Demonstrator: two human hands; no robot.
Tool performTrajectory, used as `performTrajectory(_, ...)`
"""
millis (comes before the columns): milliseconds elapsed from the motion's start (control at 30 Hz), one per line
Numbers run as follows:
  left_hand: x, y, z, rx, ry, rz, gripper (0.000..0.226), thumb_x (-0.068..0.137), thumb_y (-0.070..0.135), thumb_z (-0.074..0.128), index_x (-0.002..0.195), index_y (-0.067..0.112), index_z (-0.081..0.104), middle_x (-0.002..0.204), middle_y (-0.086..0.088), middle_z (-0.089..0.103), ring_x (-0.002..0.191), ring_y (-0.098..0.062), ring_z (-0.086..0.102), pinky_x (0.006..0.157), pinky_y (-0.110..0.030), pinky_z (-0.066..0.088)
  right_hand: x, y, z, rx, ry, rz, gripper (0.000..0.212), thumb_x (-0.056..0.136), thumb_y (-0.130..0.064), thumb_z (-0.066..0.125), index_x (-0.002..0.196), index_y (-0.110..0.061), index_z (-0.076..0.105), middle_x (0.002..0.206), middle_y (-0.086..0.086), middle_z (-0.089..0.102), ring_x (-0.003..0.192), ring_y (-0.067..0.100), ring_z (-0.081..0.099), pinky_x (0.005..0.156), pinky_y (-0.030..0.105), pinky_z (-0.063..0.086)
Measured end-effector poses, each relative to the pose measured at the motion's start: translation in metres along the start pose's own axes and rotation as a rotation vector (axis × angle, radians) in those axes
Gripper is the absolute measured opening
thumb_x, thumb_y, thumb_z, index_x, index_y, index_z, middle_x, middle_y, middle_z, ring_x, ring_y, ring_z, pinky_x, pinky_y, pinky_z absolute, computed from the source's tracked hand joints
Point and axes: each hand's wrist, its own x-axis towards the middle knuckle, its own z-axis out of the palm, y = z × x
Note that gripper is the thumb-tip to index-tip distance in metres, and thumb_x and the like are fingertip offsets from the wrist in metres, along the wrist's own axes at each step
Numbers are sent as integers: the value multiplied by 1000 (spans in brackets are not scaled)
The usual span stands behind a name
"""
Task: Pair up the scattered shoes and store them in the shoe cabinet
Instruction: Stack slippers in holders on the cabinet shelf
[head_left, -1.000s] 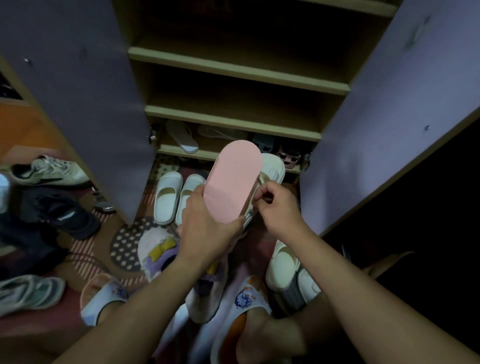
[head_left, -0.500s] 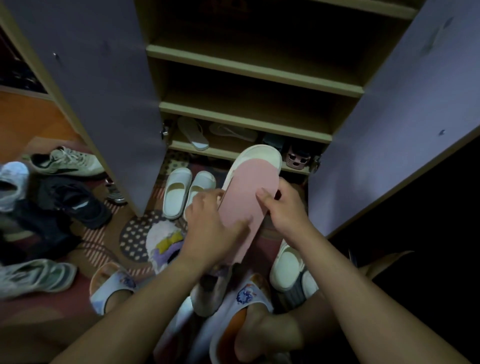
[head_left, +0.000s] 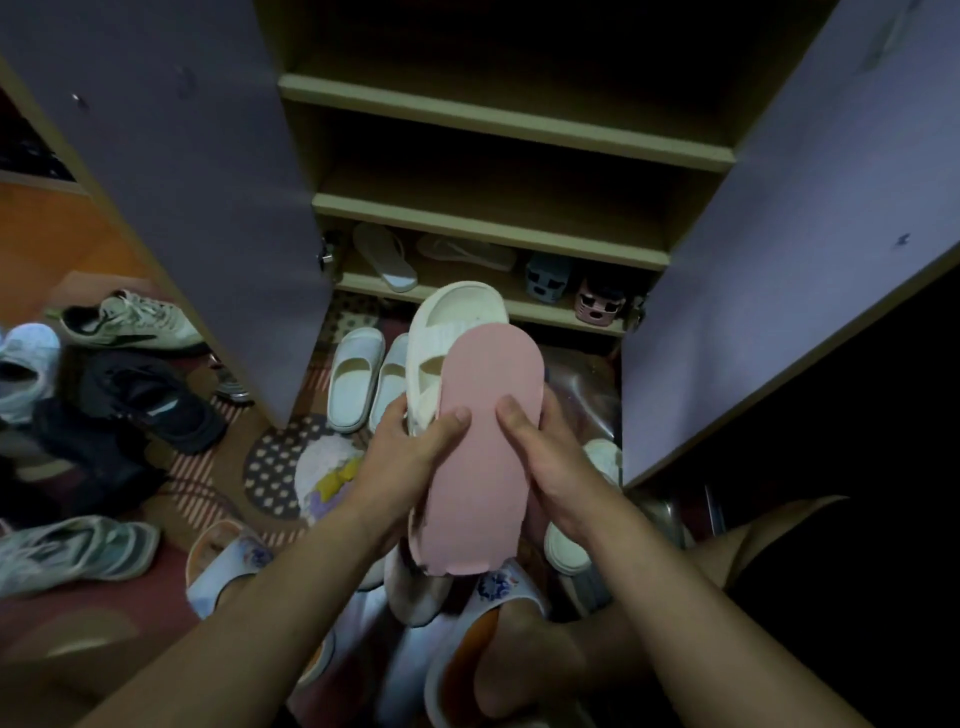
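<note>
I hold two slides stacked together in front of the open shoe cabinet. The pink slide faces me sole-up; the cream slide lies behind it, its strap and footbed showing at the upper left. My left hand grips the left edge, thumb on the pink sole. My right hand clasps the right edge, thumb on the sole too. The cabinet's lowest shelf carries flat sandals and two small patterned shoes; the upper shelves look bare.
A white slipper pair sits on the mat before the cabinet. Sneakers and dark shoes lie at left. My feet wear floral slippers. Both cabinet doors stand open on either side.
The stacked slides shifted: the pink sole slid to the right of the cream one, and my right hand moved from the top edge to clasp the right side.
</note>
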Motion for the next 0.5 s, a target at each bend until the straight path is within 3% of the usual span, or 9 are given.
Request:
performTrajectory(67,-2,4,2,-34,-42,-34,56,81,40,78,130,24,59,119,-4,73,107,-25,71,95,-52,56,2,9,4,185,-40,85,81,76,-54,79,145,-29,43,134,12,62,121,35,62,102,61,47)
performTrajectory(200,1,5,0,-45,-113,-87,54,86,33,70,135,18,56,121,-10,72,112,-29,69,99,-54,52,1,12,4,215,-103,91,68,84,-60,69,136,-17,57,127,19,66,119,39,62,104,61,45)
performTrajectory(367,4,-1,7,-104,-95,-123,56,86,33,69,137,14,55,122,-14,70,114,-33,67,100,-55,51,7,7,1,-23,30,34,44,85,-59,65,117,-29,67,108,4,75,98,24,73,86,47,59)
performTrajectory(500,8,-13,4,-80,-38,-148,39,91,27,74,126,16,64,115,-12,74,107,-32,71,93,-51,56,12,23,5,-218,154,46,59,72,-72,66,112,-28,68,96,-8,76,81,8,74,64,27,57)
